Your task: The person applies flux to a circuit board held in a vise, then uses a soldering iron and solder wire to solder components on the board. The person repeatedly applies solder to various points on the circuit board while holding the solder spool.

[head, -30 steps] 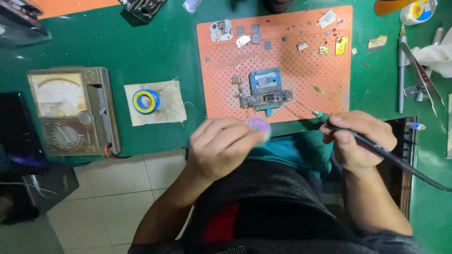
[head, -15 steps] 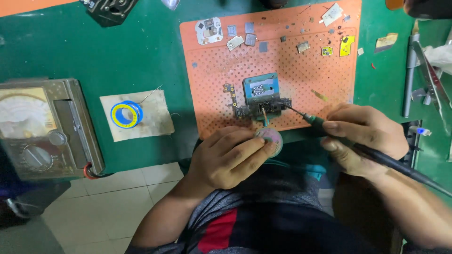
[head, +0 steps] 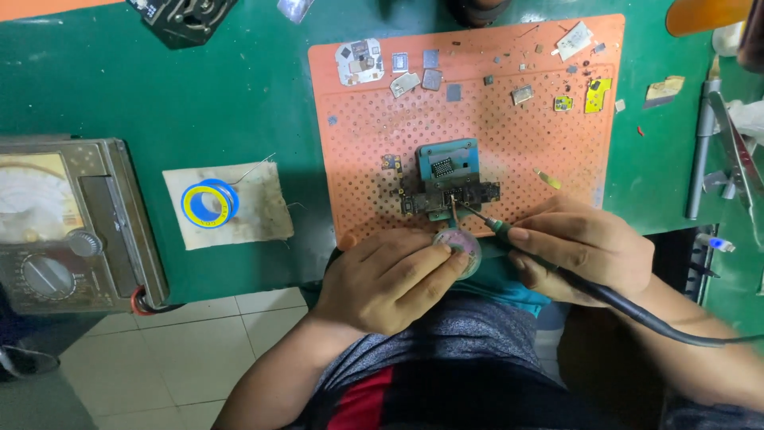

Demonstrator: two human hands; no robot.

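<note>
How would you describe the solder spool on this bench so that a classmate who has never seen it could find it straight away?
Start at the analogue multimeter on the left edge of the green bench. Just to its right, before the orange perforated mat, lies a stained pale cloth. The solder spool sits on that cloth: a small blue ring with a yellow rim, the only round blue thing there.

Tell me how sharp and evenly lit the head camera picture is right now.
Head view: even, soft light with no hard shadows; the orange mat and circuit board are fairly sharp, fine parts slightly soft; the meter at the left edge looks stretched; both hands, left and right, show no motion blur.
</note>
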